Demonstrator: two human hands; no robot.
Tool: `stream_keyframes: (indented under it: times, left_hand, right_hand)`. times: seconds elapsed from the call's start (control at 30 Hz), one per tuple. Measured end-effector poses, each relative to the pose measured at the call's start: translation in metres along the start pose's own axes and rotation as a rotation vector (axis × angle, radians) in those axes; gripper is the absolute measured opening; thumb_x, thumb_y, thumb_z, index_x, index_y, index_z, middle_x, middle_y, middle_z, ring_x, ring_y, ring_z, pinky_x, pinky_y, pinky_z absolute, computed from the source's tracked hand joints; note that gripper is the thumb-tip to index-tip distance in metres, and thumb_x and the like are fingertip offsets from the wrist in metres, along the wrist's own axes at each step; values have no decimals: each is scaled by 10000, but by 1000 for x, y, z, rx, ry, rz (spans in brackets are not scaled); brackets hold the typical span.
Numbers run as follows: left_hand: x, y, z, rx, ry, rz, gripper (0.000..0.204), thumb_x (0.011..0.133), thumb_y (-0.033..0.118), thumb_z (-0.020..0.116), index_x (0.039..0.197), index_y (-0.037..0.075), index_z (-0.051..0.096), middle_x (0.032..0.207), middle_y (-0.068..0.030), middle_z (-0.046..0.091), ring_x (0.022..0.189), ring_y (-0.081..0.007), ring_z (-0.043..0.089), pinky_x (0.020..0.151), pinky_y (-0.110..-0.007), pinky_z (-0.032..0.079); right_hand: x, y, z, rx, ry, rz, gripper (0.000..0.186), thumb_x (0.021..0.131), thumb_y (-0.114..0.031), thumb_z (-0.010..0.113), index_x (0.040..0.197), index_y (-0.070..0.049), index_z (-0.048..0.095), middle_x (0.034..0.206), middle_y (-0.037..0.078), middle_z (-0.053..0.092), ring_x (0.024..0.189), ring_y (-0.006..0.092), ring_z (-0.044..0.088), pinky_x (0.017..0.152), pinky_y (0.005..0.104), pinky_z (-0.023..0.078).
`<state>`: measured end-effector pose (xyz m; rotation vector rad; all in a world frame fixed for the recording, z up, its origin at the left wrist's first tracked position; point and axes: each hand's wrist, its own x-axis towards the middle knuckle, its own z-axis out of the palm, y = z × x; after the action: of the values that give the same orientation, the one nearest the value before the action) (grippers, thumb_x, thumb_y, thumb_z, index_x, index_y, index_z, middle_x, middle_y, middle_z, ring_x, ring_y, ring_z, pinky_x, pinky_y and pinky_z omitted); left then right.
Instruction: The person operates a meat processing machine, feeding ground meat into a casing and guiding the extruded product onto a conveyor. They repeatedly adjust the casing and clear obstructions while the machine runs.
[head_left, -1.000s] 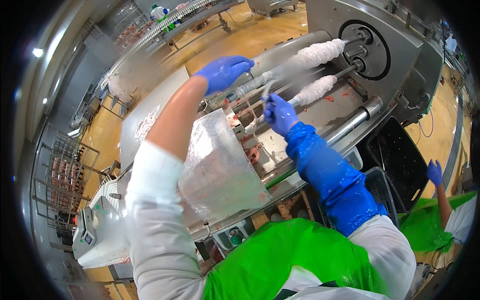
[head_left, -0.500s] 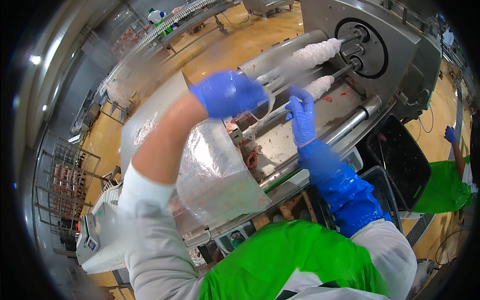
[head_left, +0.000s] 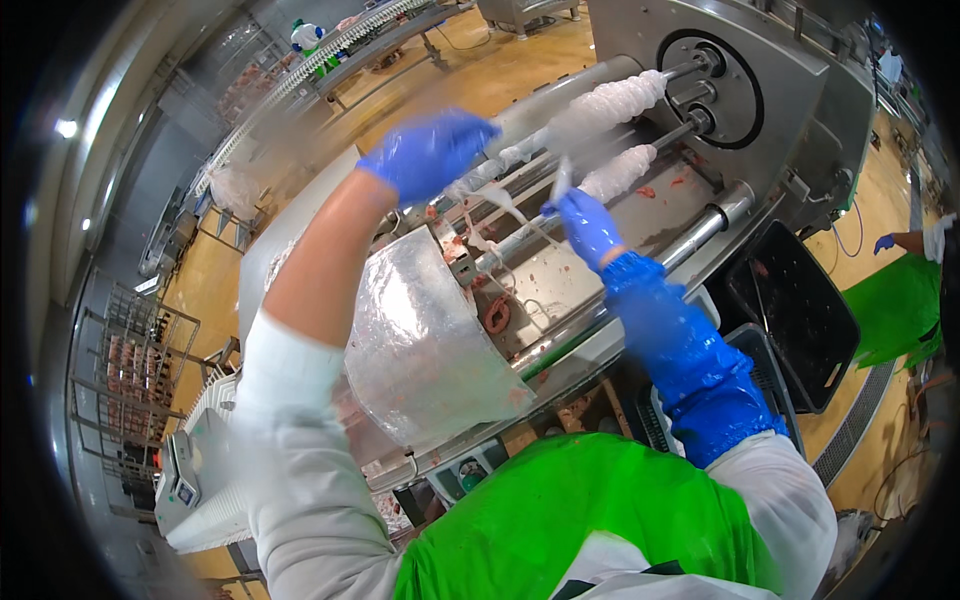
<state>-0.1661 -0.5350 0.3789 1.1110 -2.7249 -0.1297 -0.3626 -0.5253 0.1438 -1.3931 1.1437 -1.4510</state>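
My left hand (head_left: 428, 155), in a blue glove, is curled and slightly blurred above the left part of the steel machine's rods; what its fingers hold is not clear. My right hand (head_left: 590, 225), gloved with a blue sleeve, is closed on a pale strip (head_left: 563, 178) over the lower rod. White gathered netting or casing (head_left: 615, 100) sits on the upper rod, a similar bunch (head_left: 618, 172) on the lower. Below my hands are loose white strands, meat scraps (head_left: 497, 315) in the steel trough (head_left: 640, 230), and a clear plastic-covered panel (head_left: 430, 340).
A black crate (head_left: 790, 315) stands at the trough's right. A co-worker in green (head_left: 890, 305) is at the far right. A metal rack (head_left: 135, 380) is on the left, a conveyor (head_left: 385, 45) and another person (head_left: 308, 40) behind. A steel housing (head_left: 760, 90) holds the rods.
My left hand dipped toward the right, then moved back up and left. My right hand rose, then came down slightly leftward with the pale strip. The co-worker's hand moved up and right.
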Motion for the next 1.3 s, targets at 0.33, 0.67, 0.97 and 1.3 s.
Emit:
stream_keyframes:
  times: [0.33,0.67,0.97,1.3]
  left_hand:
    - [118,-48,55,-489,-305,-471,456,911,495,559,1068,83,677,1103,-65,654,968,-188,577,882,-347,451]
    - [15,61,23,168,-128,146,249,917,341,608,905,113,707,840,-88,690,772,-264,655,691,-395,523]
    - [-14,65,53,143,-323,264,273,923,318,547,926,89,695,900,-151,656,882,-340,630,775,-433,511]
    - [125,-38,53,-503,-252,-350,339,913,370,565,1027,72,682,989,-56,664,924,-187,592,867,-344,459]
  right_hand:
    - [113,4,70,76,-372,137,140,898,-129,550,999,-66,622,815,81,632,658,197,594,609,336,487]
    - [4,-59,-2,712,357,-58,279,970,-270,563,1128,-41,583,864,39,614,683,96,551,626,249,475]
    - [9,-17,-46,154,83,182,241,968,-184,469,967,-34,658,820,41,640,748,157,549,686,319,472]
    - [110,-2,40,442,-343,353,124,963,-190,523,1018,-160,630,729,-40,550,634,98,499,539,269,390]
